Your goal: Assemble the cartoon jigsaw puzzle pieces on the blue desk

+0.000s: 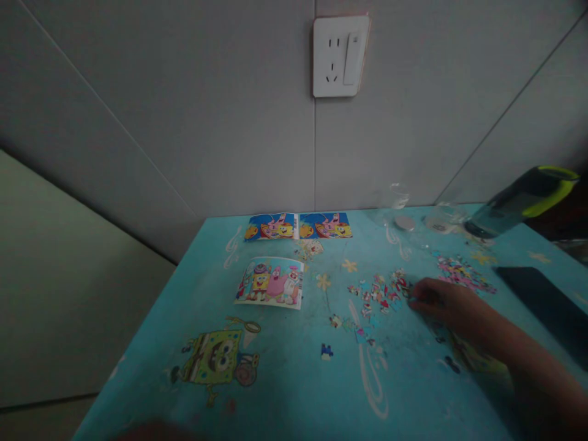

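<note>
My right hand (443, 301) reaches in from the right, its fingers curled together at the right edge of a loose pile of small jigsaw puzzle pieces (380, 295). Whatever is between the fingertips is too small to make out. A few more pieces lie just in front of the pile, and one dark blue puzzle piece (326, 351) sits apart. Left of the pile is a slightly curled picture card (271, 283) with cartoon figures. Only a blurred bit of what looks like my left hand (158, 431) shows at the bottom edge, its fingers hidden.
Two blue picture cards (274, 226) lie by the wall. Farther right are a second heap of pieces (463, 274), clear plastic containers (399, 199), a tilted dark bottle (517, 199) with a yellow-green trim, and a dark flat object (544, 306). A printed turquoise cloth (294, 386) covers the table.
</note>
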A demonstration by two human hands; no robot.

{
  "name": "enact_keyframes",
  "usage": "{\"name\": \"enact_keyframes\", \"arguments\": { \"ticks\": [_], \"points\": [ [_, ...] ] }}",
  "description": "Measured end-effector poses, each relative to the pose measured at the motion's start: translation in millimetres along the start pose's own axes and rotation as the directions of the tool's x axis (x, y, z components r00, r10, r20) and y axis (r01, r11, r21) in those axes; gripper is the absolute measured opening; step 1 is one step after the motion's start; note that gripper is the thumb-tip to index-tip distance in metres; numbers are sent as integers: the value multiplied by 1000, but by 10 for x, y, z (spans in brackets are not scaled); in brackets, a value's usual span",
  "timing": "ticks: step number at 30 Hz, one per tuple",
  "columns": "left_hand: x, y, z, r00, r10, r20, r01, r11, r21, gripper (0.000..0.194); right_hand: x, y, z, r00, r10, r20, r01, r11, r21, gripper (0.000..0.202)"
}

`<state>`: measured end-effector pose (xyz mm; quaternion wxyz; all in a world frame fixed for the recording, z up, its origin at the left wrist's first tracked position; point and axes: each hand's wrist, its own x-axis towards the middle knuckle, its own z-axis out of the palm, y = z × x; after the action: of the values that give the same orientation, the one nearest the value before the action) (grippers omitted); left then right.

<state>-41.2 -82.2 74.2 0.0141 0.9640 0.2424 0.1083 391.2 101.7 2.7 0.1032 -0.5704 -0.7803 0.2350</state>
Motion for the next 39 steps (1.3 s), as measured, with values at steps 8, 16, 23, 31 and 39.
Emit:
{"name": "enact_keyframes", "arguments": {
  "ticks": [8,16,23,31,39],
  "points": [
    [702,-1148,459,847,-459,-267,440,888,-130,22,-53,-871,90,988,-128,-82,147,940,309,23],
    [600,-1022,845,830,-462,-313,457,885,-94,31,448,-1512,346,995,-42,93,-33,731,682,30],
    [689,-936,850,731,-524,-438,460,852,-251,30,533,-1817,581,980,29,195,-187,458,869,36],
    [730,-876,851,654,-544,-526,423,839,-342,17,386,-1842,672,983,18,181,-167,479,861,38],
    [707,-860,855,699,-556,-450,486,831,-272,25,407,-1782,721,987,-36,154,-81,717,693,41]
  ]
}}
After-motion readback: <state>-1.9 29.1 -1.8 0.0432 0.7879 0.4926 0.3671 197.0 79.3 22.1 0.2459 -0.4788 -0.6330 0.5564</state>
